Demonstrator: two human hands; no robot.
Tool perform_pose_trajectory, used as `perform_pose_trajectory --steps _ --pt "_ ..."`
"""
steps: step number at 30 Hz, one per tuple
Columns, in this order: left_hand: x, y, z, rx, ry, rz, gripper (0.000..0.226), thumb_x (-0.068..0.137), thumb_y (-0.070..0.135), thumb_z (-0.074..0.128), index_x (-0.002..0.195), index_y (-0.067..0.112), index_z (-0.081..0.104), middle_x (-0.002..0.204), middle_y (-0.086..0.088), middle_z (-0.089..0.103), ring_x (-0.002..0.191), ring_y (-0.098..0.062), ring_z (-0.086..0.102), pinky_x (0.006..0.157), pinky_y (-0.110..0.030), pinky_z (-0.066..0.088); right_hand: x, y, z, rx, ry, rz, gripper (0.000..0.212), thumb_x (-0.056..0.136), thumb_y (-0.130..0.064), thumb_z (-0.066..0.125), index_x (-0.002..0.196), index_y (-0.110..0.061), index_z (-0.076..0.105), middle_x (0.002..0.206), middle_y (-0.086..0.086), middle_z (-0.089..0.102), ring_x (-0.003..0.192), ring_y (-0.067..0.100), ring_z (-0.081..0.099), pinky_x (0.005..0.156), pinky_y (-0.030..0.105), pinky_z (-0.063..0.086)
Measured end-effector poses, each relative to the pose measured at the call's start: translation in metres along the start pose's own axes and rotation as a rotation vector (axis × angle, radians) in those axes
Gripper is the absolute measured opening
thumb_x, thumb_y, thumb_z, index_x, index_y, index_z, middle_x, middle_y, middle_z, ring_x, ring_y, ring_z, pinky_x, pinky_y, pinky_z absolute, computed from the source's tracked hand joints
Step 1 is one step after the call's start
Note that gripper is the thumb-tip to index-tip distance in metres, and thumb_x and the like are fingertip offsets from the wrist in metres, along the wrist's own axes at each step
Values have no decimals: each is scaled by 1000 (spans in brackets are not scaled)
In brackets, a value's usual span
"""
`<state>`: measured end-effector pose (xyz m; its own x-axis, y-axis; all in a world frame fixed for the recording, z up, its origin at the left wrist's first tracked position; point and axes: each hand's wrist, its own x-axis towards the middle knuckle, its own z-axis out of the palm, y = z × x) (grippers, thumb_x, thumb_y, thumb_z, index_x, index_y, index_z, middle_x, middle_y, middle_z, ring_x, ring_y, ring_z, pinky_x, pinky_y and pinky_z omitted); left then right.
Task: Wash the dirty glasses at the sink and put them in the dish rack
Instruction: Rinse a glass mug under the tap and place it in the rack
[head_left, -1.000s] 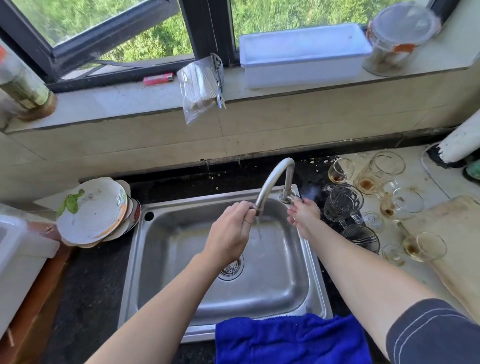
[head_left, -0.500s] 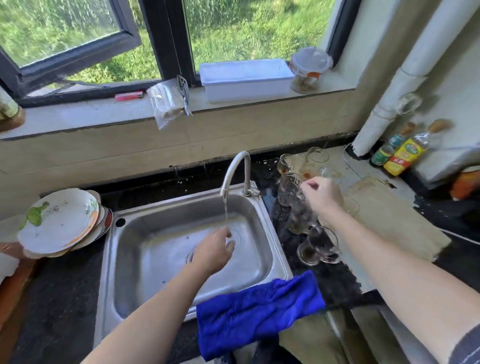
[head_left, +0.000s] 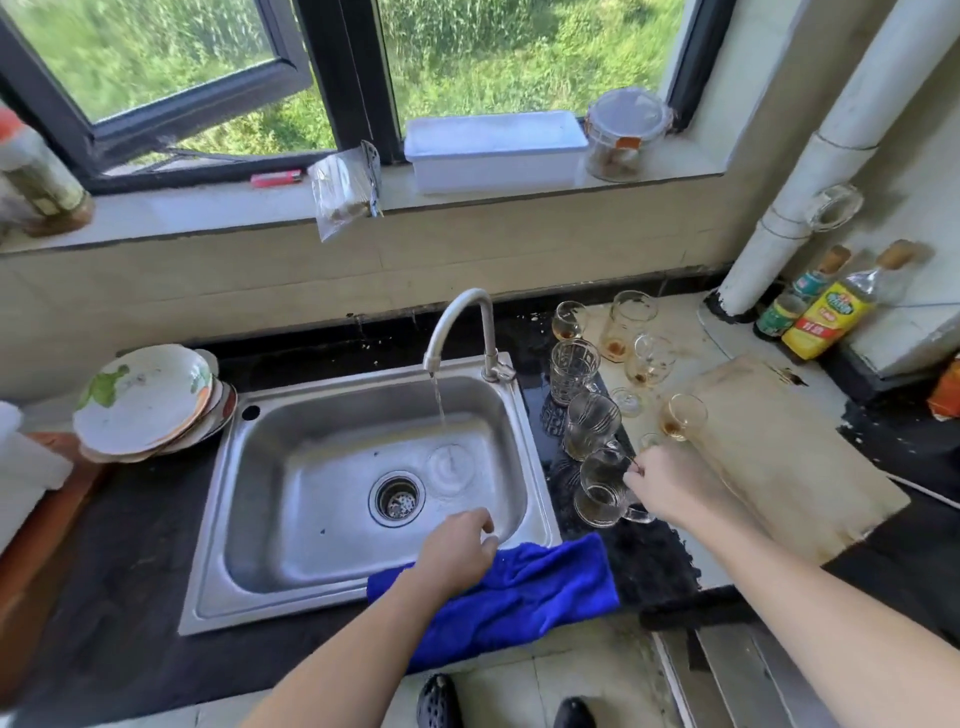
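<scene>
Head view: the right hand (head_left: 670, 488) pinches the nearest glass mug (head_left: 602, 493) by its rim, on the desk (head_left: 649, 561) just right of the sink (head_left: 374, 378).
The left hand (head_left: 457, 551) has a loose, empty grip over the sink's near edge. The mug looks light, stiff and breakable, and slick once wet; its handle (head_left: 640, 515) gives a surer hold. Other dirty glasses (head_left: 591, 423) crowd just beyond it, while the basin to the left offers room.

You are facing a dark stone countertop (head_left: 119, 545) with a steel sink (head_left: 215, 525) sitting sunk into it. A stack of plates (head_left: 145, 400) is leaning at the sink's left, and a blue cloth (head_left: 519, 587) is draping over the front edge. To the right, dirty glasses (head_left: 592, 421) are standing clustered, beside a wooden board (head_left: 779, 447) and oil bottles (head_left: 826, 317).
</scene>
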<state>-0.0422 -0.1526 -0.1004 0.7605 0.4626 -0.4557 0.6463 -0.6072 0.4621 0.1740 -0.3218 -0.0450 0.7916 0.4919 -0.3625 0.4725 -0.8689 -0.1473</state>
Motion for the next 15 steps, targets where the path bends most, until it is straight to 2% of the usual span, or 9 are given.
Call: perform_pose_trajectory --steps 4,9,11,13,15 --pt "-11 -10 3 -105 32 -129 24 92 29 50 111 15 59 105 -7 66 100 -26 60 84 -34 47 -11 -27 -14 -48 -19 -94 28 88 -28 51 62 -19 57 61 -5 56 69 22 55 46 27 25" --pt "-21 -31 -11 -293 104 -289 5 90 25 55 87 20 55 79 -3 61 76 -24 56 67 -28 40 8 -86 -14 244 -161 -121 32 84 -21 55 53 -14 61 52 -6 62 58 18 60 51 25 39" --pt "-18 -45 -16 -407 118 -373 10 87 23 57 78 21 54 73 -1 58 70 -23 52 65 -28 41 15 -115 -11 370 -238 -122 25 84 -15 56 63 -9 68 49 -7 65 51 13 61 49 22 41" --pt "-10 -62 -20 -548 138 -435 14 85 21 58 71 21 53 68 -3 55 65 -24 50 62 -31 44 23 -143 -4 538 -343 -63 20 87 -8 55 77 3 68 60 3 71 45 12 61 43 17 41" --pt "-1 -73 -27 -722 137 -484 18 88 19 57 72 16 50 66 -6 50 54 -21 44 53 -27 36 31 -167 3 639 -424 19 18 91 -5 51 86 6 64 70 13 72 37 11 56 32 14 31"
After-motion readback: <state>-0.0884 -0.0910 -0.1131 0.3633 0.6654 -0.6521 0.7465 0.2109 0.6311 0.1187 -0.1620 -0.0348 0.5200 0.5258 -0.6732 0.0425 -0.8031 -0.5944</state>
